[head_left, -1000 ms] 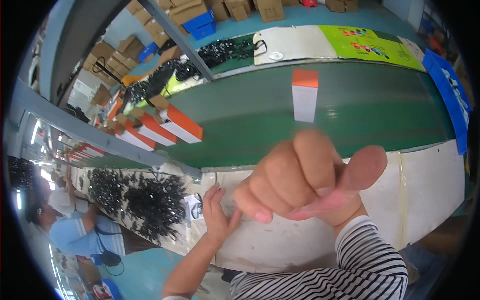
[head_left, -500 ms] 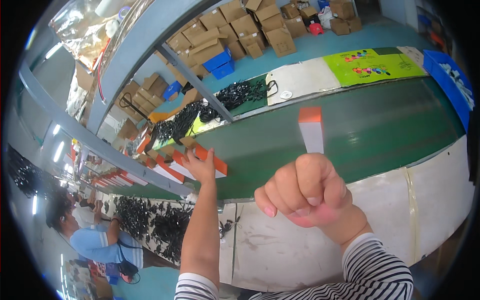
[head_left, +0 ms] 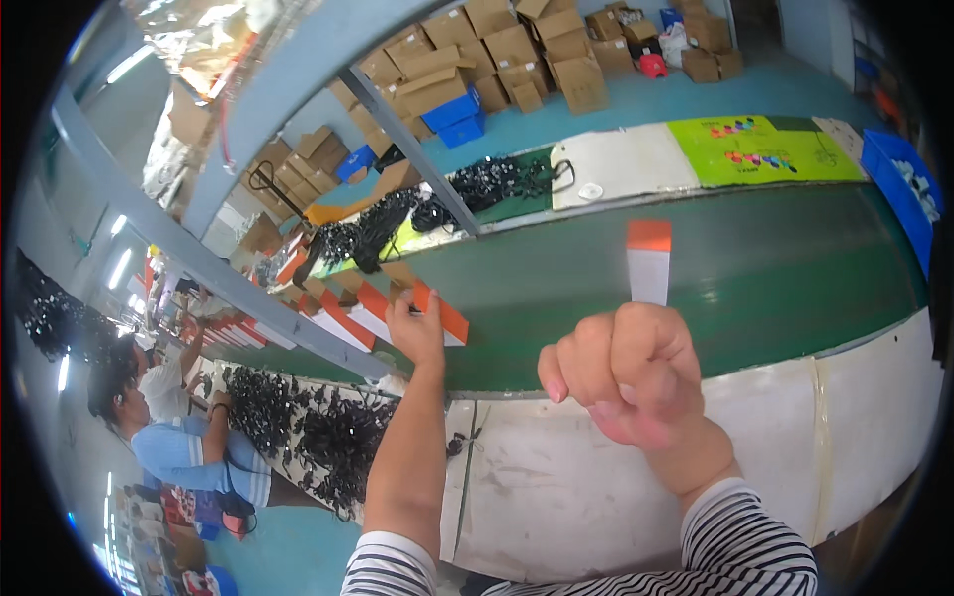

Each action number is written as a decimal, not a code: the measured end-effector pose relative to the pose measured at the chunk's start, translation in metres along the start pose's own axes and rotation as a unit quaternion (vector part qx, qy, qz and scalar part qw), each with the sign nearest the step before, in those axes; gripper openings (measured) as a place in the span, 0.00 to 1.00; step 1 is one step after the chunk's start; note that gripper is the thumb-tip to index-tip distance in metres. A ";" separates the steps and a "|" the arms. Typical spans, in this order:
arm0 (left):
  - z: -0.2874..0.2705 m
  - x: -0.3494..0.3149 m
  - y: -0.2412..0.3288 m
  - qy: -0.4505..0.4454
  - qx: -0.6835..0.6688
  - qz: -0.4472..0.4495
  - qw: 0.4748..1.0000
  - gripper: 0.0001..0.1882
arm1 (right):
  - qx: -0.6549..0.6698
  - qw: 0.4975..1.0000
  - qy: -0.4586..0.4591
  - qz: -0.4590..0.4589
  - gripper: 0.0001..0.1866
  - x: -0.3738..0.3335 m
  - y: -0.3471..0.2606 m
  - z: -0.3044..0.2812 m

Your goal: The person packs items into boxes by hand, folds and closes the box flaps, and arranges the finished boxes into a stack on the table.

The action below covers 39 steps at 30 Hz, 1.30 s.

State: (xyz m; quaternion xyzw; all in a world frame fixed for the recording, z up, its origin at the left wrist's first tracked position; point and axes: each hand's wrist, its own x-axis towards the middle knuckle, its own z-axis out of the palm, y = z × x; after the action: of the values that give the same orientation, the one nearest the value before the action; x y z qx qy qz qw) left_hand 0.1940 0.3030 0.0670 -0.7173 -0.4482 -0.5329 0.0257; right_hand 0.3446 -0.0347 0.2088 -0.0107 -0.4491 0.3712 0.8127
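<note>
My left hand (head_left: 415, 330) reaches to the row of small boxes on the green belt. Its fingers and thumb grip the upper end of the nearest orange-and-white carton (head_left: 453, 323), whose brown cardboard flap stands up. Just left of it, a similar carton (head_left: 372, 301) leans with its flap raised too. My right hand (head_left: 628, 375) is a closed fist held over the belt's near edge; whatever it may hold is hidden by the fingers. Beyond that fist stands another carton (head_left: 649, 260), orange on top and white in front, its lower end covered by the hand.
Bundles of black cables lie on the near bench (head_left: 343, 442) and the far ledge (head_left: 373, 228). A grey metal post (head_left: 412, 149) and rail frame the left side. A blue bin (head_left: 902, 184) sits at far right. Co-workers (head_left: 194, 457) are at left.
My left fingers have closed in on the nearest carton's upper end. My right fist stays closed. The whole view has shifted slightly, with the bench scene sliding right.
</note>
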 end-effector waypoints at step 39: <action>0.007 -0.111 0.127 -0.149 -0.376 -0.283 0.869 0.24 | -0.824 0.532 -0.084 0.178 0.26 0.013 0.126 -0.109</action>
State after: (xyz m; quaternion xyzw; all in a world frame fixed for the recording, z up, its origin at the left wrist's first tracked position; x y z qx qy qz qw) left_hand 0.2812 0.1625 0.0325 -0.5860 -0.3963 -0.5320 -0.4653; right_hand 0.3542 0.0989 0.1093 -0.7239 -0.6106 -0.0269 0.3198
